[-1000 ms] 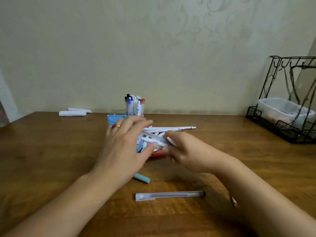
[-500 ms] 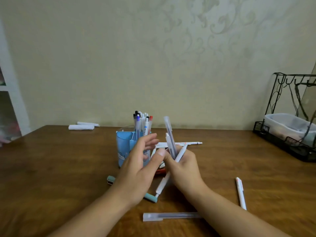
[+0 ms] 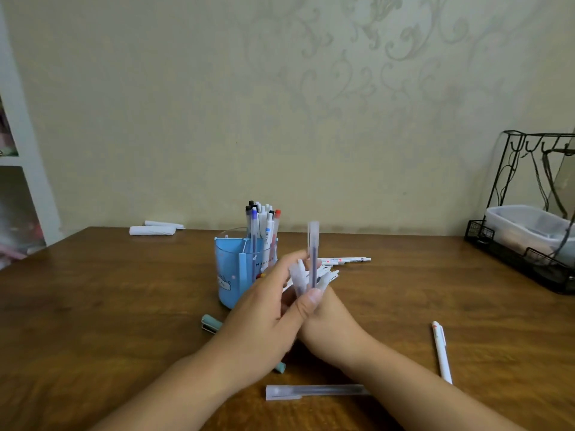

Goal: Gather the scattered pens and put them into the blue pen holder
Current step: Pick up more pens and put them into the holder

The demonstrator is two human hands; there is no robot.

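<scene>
Both hands, left (image 3: 267, 309) and right (image 3: 329, 309), clutch a blurry pen bundle (image 3: 306, 272), probably loosely, so one could slip onto the counter (image 3: 124, 306).

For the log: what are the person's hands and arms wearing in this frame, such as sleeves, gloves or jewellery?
Both forearms are bare as far as the frame shows, with no sleeve in view. The left hand and the right hand wear no gloves. No watch or bracelet shows at either wrist. Whether there is a ring cannot be told, since the fingers are blurred and partly hidden.
</scene>
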